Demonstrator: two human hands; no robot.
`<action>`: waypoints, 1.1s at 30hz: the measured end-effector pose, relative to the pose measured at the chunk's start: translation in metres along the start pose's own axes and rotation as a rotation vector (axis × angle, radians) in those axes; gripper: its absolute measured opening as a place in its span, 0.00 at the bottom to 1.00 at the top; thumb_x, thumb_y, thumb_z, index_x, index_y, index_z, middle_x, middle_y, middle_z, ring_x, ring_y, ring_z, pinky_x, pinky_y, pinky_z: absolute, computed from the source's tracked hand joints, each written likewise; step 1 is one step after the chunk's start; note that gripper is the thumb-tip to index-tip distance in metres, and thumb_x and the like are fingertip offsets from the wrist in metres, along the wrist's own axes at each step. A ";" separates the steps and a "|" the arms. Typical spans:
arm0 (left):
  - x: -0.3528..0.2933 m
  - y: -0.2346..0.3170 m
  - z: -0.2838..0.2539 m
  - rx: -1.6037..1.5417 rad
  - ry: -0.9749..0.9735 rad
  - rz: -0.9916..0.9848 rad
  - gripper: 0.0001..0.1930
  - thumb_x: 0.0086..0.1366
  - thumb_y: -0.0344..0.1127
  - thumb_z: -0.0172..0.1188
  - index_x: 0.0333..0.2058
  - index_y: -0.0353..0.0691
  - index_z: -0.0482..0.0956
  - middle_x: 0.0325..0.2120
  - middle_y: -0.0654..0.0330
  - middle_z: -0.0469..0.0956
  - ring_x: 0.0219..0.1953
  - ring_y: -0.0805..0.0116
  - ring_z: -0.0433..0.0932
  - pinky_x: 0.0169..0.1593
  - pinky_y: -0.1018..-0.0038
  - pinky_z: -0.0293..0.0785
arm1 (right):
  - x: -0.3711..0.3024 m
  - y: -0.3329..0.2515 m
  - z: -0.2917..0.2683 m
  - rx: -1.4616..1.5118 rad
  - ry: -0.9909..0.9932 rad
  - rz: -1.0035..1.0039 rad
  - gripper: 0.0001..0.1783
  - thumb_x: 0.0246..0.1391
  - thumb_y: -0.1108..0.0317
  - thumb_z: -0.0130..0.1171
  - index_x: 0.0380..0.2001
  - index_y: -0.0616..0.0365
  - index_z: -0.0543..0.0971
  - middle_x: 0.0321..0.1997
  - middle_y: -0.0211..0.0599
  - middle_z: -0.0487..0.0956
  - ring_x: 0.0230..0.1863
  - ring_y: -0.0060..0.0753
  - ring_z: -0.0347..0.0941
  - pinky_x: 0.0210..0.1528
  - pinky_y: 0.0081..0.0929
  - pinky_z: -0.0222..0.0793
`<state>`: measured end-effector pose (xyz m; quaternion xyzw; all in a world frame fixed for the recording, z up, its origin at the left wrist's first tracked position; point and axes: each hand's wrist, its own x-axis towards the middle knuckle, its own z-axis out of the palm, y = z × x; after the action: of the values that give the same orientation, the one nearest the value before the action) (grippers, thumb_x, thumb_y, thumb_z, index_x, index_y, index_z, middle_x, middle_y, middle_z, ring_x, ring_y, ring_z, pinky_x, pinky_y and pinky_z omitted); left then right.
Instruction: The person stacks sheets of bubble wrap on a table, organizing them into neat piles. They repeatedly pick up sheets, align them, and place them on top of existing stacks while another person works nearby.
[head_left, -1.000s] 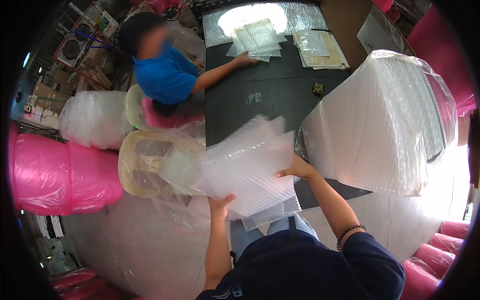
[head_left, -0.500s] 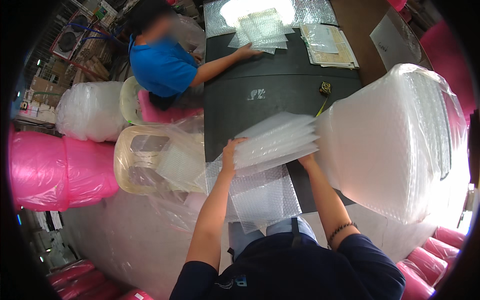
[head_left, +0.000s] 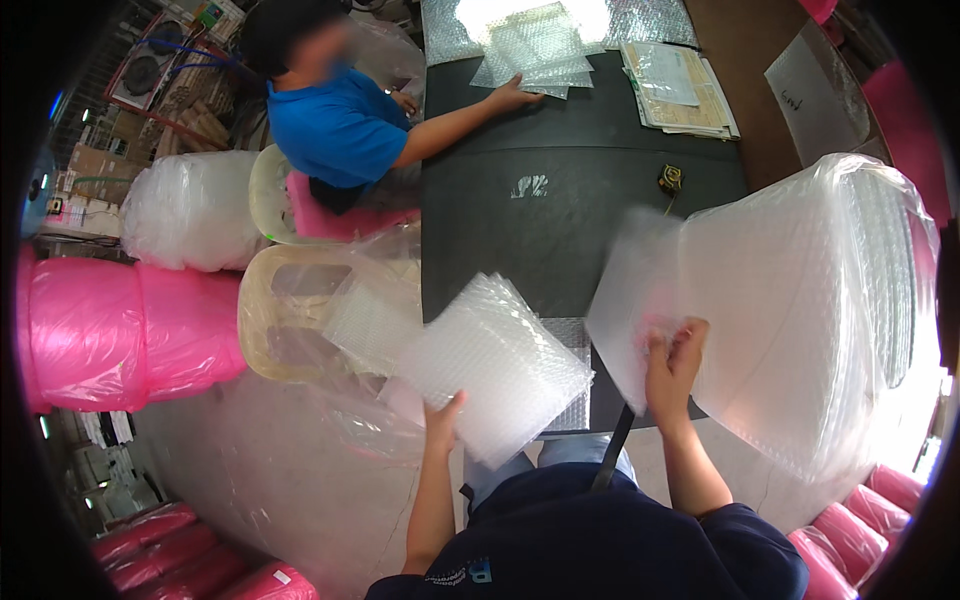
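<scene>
My left hand (head_left: pixel 443 425) grips the lower left edge of a fanned stack of bubble-wrap sheets (head_left: pixel 500 370), thumb on top, above the near end of the dark table (head_left: pixel 500 240). My right hand (head_left: pixel 675 370) pinches a translucent plastic sheet (head_left: pixel 622 300), held up and tilted beside the large plastic-wrapped bundle (head_left: pixel 780 300). Some fingertips show hazily through that sheet. More bubble wrap (head_left: pixel 572 400) lies on the table edge beneath the stack, partly hidden.
Across the table, a person in a blue shirt (head_left: pixel 335 130) touches bubble-wrap pieces (head_left: pixel 535 50). A tape measure (head_left: pixel 671 179) and papers (head_left: pixel 685 95) lie on the table. To the left stand a cream plastic chair (head_left: pixel 262 310) and pink wrapped rolls (head_left: pixel 130 330).
My hands have moved apart. The left hand has brought the stack left and nearer; the right has moved right and holds a single sheet up. The tape measure's yellow blade no longer shows.
</scene>
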<state>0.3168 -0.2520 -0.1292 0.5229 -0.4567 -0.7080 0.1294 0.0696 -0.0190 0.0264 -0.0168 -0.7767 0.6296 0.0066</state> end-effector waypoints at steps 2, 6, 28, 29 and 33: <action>0.006 -0.024 0.008 0.077 -0.011 0.026 0.47 0.47 0.34 0.70 0.59 0.33 0.48 0.54 0.50 0.61 0.55 0.57 0.62 0.57 0.64 0.60 | -0.016 -0.009 0.018 0.140 0.173 -0.068 0.07 0.51 0.74 0.54 0.32 0.62 0.68 0.30 0.35 0.71 0.25 0.24 0.66 0.26 0.22 0.62; 0.020 -0.045 0.001 -0.156 -0.053 -0.070 0.50 0.45 0.35 0.72 0.59 0.29 0.46 0.56 0.47 0.57 0.57 0.57 0.59 0.59 0.66 0.55 | -0.096 0.089 0.033 0.319 -0.117 0.372 0.13 0.49 0.77 0.56 0.39 0.62 0.70 0.38 0.38 0.73 0.33 0.27 0.73 0.33 0.23 0.70; 0.025 -0.039 -0.020 -0.422 -0.323 -0.263 0.34 0.49 0.40 0.67 0.53 0.35 0.63 0.47 0.54 0.71 0.49 0.55 0.70 0.53 0.60 0.68 | 0.007 0.096 0.003 0.036 -0.708 0.547 0.11 0.41 0.76 0.62 0.31 0.63 0.74 0.21 0.28 0.70 0.22 0.17 0.68 0.24 0.14 0.64; 0.024 -0.042 -0.017 -0.439 -0.309 -0.264 0.34 0.50 0.40 0.67 0.53 0.35 0.63 0.47 0.54 0.71 0.49 0.55 0.70 0.53 0.60 0.68 | 0.012 0.066 -0.007 0.018 -0.655 0.379 0.13 0.40 0.78 0.62 0.33 0.63 0.74 0.22 0.27 0.70 0.22 0.17 0.68 0.25 0.15 0.63; 0.025 -0.055 -0.015 -0.277 -0.231 -0.197 0.34 0.50 0.41 0.67 0.53 0.35 0.63 0.48 0.54 0.70 0.51 0.55 0.69 0.55 0.59 0.66 | -0.012 -0.060 -0.019 -0.267 -0.413 -0.485 0.18 0.40 0.82 0.52 0.39 0.61 0.75 0.28 0.38 0.74 0.26 0.29 0.68 0.28 0.22 0.64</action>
<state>0.3357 -0.2459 -0.1879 0.4576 -0.3132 -0.8286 0.0771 0.0810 -0.0134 0.0893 0.2953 -0.8187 0.4925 -0.0037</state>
